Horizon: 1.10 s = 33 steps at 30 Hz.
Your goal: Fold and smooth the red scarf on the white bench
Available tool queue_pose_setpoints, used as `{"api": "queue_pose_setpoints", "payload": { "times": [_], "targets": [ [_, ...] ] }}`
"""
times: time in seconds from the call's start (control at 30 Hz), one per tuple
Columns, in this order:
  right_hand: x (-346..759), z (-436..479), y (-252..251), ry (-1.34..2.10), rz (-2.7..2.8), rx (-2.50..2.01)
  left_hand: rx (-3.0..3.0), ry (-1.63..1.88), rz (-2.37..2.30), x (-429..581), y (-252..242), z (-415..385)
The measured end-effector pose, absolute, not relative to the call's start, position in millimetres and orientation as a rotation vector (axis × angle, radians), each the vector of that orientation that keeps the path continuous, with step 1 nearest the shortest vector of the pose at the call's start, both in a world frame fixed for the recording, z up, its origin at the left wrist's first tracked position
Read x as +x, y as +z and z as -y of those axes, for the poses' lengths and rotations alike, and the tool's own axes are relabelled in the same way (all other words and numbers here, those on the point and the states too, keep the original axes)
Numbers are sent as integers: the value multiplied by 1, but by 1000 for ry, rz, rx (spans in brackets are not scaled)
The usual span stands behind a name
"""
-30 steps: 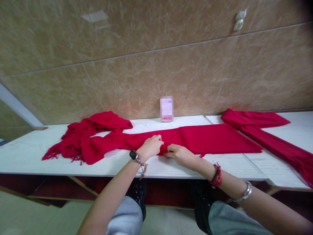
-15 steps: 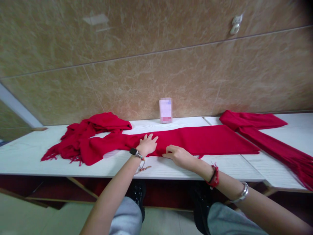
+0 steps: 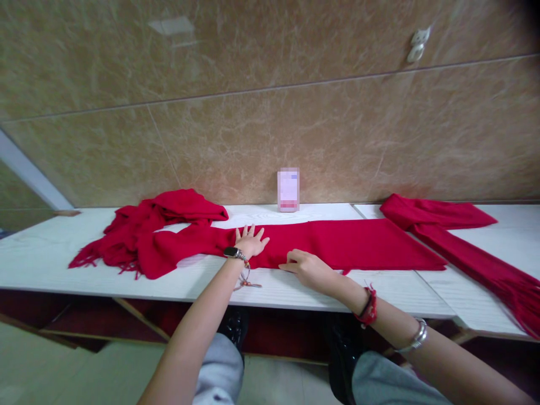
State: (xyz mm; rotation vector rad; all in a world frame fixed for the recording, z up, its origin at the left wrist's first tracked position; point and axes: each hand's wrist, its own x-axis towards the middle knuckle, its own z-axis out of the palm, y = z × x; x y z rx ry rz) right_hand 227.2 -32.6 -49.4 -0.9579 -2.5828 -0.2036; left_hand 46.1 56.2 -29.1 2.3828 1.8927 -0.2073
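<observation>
A long red scarf (image 3: 350, 243) lies stretched along the white bench top, smooth and flat in the middle. Its left part is bunched into a loose heap with fringe, and the right part folds back on itself, with fringe trailing to the near right. My left hand (image 3: 251, 243) rests palm down on the scarf, fingers spread, just left of its flat section. At the near edge of the cloth, my right hand (image 3: 310, 270) has its fingers curled together, pinching the scarf's border. The exact fingertip contact is partly hidden.
A phone (image 3: 288, 191) with a blurred screen leans upright against the brown marbled wall (image 3: 261, 129). The white bench top (image 3: 202, 287) has a seam right of centre and open shelves below. A small white cat-shaped piece (image 3: 419, 45) is fixed to the wall.
My left hand has slid slightly left and away from me along the scarf, its fingers spreading wider. My right hand keeps its place at the near edge. The camera view has tilted a little.
</observation>
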Motion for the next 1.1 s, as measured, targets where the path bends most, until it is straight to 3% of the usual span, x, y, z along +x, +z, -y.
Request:
{"api": "queue_pose_setpoints", "payload": {
  "times": [0.27,0.4,0.6,0.83,1.1],
  "targets": [
    [234,10,-5,229,2689,-998,2504,-266,-1462,62,-29,-45],
    [235,-23,2,43,2458,-1470,2517,-217,-1517,61,-36,-49],
    [229,-41,-43,36,2503,-1813,2580,-122,-1492,47,-43,-48],
    [237,-30,-59,-138,2617,-1653,2672,-5,-1513,35,-44,-40],
    [214,-24,-49,-61,2561,-1578,2661,-6,-1515,36,-43,-40]
  ]
}}
